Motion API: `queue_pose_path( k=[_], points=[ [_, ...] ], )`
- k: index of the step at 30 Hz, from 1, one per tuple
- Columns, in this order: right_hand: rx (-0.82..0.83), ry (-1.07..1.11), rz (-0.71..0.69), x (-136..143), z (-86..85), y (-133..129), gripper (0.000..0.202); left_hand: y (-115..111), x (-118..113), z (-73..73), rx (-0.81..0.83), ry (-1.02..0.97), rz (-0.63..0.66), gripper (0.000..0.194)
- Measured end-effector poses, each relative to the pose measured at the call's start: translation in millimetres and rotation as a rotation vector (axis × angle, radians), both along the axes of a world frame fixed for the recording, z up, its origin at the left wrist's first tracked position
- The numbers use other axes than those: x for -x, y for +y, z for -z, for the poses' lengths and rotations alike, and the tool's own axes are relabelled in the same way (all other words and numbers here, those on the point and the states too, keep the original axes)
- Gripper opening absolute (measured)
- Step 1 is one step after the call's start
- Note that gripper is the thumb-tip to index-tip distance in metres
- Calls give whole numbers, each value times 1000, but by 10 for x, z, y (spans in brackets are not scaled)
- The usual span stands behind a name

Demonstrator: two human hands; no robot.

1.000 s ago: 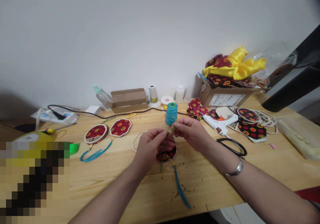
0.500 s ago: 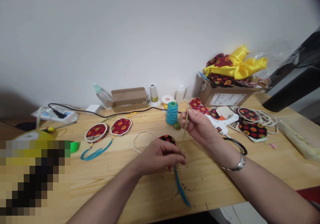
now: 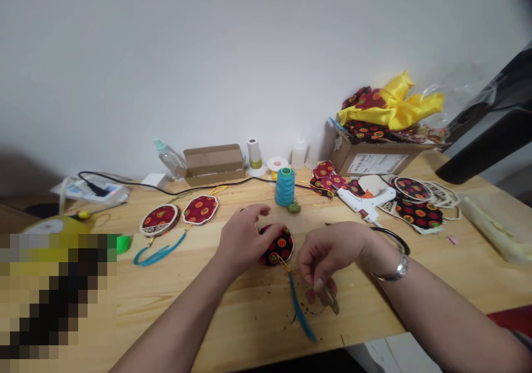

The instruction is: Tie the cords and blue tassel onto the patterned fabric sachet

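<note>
My left hand (image 3: 249, 234) is open over the table, fingers curved and apart. Its thumb lies over the edge of a dark fabric pendant (image 3: 282, 243) with red, yellow and green motifs. A yellow cord loop (image 3: 284, 263) and a blue tassel (image 3: 300, 309) trail from the pendant toward the table's front. To the right, my right hand (image 3: 322, 262) is closed and turned down, gripping a blurred olive-brown looped thing (image 3: 332, 300) whose kind I cannot make out. Behind the hands stand a blue thread spool (image 3: 285, 187) and a small bundle of green cord (image 3: 294, 208).
Two finished-looking red pendants (image 3: 201, 210) lie on the left. On the right are a white glue gun (image 3: 366, 202), its black cable, and patterned pieces (image 3: 419, 212). A cardboard box (image 3: 374, 159) of fabric stands behind. Dark scraps (image 3: 307, 309) lie near the front edge.
My right hand has come down from beside the blue spool toward the front and turned over. My left hand has moved up and left, uncovering the pendant and hiding the white outline frame.
</note>
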State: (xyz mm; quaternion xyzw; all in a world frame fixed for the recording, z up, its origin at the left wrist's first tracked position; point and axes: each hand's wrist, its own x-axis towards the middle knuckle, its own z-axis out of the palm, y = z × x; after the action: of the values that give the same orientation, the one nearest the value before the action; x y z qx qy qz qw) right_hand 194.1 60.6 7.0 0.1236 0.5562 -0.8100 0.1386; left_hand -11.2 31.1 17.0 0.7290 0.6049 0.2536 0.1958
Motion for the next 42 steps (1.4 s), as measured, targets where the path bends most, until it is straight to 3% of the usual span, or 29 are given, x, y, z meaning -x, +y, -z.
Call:
queue_pose_path(
  k=[3,5,8,14,23,26,30,33,37,40,42],
  points=[
    [-61,-59,11,1,25,56,34,-2,77,-10,34,206,224,99],
    [-78,-70,41,-8,5,66,32,-15,118,-6,103,286,329,111],
    [-85,-62,86,-18,-37,49,28,-34,147,13,155,346,378,110],
    [-67,-15,90,-13,-42,32,23,-23,130,47,158,383,337,106],
    [-61,85,270,-12,-104,30,20,10,120,62,144,323,295,105],
    [-124,205,370,-6,-144,19,17,20,91,10,92,181,277,94],
    [-218,391,520,28,-183,3,13,-33,23,-139,-26,-208,169,44],
    [-385,436,705,92,-287,-74,8,-139,-43,-289,139,-480,97,32],
    [-664,389,869,162,-576,-286,3,-279,-140,-425,273,-808,104,27],
    [-776,371,861,172,-754,-379,2,-310,-190,-395,393,-1108,149,26],
    [-829,359,887,186,-768,-349,2,-289,-205,-313,497,-1251,161,23]
  ],
)
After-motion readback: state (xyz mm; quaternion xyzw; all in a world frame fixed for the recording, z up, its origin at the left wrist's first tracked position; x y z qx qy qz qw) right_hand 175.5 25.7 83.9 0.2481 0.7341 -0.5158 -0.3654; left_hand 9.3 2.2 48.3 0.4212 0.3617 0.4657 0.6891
